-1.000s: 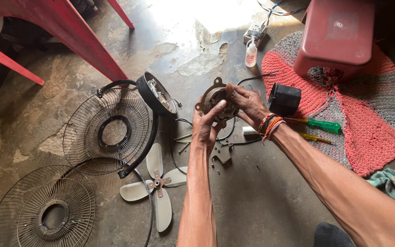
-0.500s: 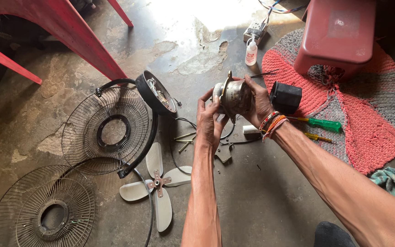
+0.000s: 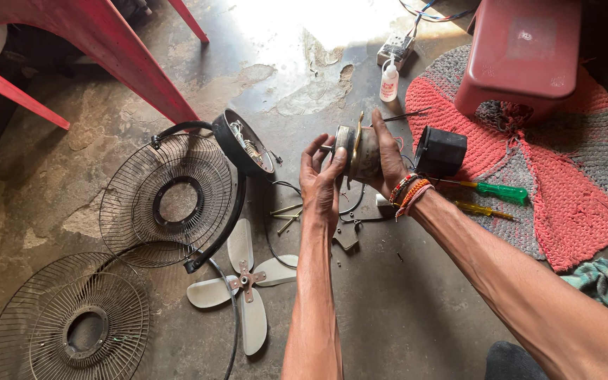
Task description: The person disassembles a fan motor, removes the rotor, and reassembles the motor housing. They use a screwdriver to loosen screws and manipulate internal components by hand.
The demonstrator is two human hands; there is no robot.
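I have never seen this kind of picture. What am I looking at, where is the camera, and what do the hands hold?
The camera sits on a person's head and looks down at that person's own bare hands. There is no machine. The right hand grips a rusty fan motor; the left hand touches its end with the fingers. Below is a concrete floor with fan parts: two wire guards, a white blade and a black motor housing. To the right lie a knitted mat, a red stool, a green screwdriver and a small white bottle.
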